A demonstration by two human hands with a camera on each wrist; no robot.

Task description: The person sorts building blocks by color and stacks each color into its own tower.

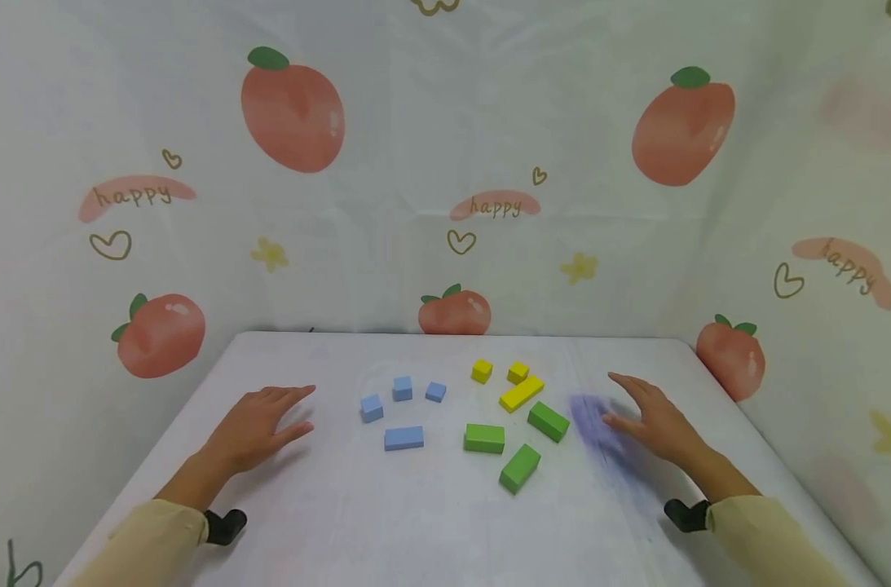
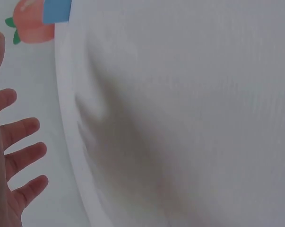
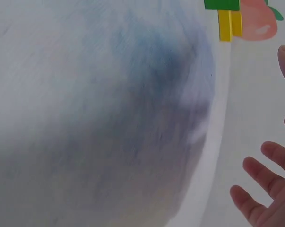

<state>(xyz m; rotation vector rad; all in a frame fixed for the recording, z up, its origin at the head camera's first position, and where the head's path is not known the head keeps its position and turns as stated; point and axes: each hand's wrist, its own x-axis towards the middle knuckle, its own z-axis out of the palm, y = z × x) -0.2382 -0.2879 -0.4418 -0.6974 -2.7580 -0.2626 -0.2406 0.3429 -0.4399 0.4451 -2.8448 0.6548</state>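
My left hand (image 1: 252,425) hovers over the left side of the white table, fingers spread and holding nothing. Nearest to it are a blue cube (image 1: 372,408) and a long blue block (image 1: 403,439); two smaller blue pieces, one a cube (image 1: 403,389) and one flatter block (image 1: 435,392), lie just behind. On the other side my right hand (image 1: 654,420) is likewise spread and holds nothing. A green block (image 1: 549,421) lies closest to it, with two more green blocks (image 1: 484,439) further left. Behind them sit two yellow cubes (image 1: 482,372) and a long yellow block (image 1: 522,394).
A purple smudge (image 1: 588,412) marks the white tabletop (image 1: 416,530) by the right hand. Behind the table's far edge hangs a white curtain (image 1: 386,228) printed with peaches and lettering. Each sleeve cuff carries a black strap piece (image 1: 227,527).
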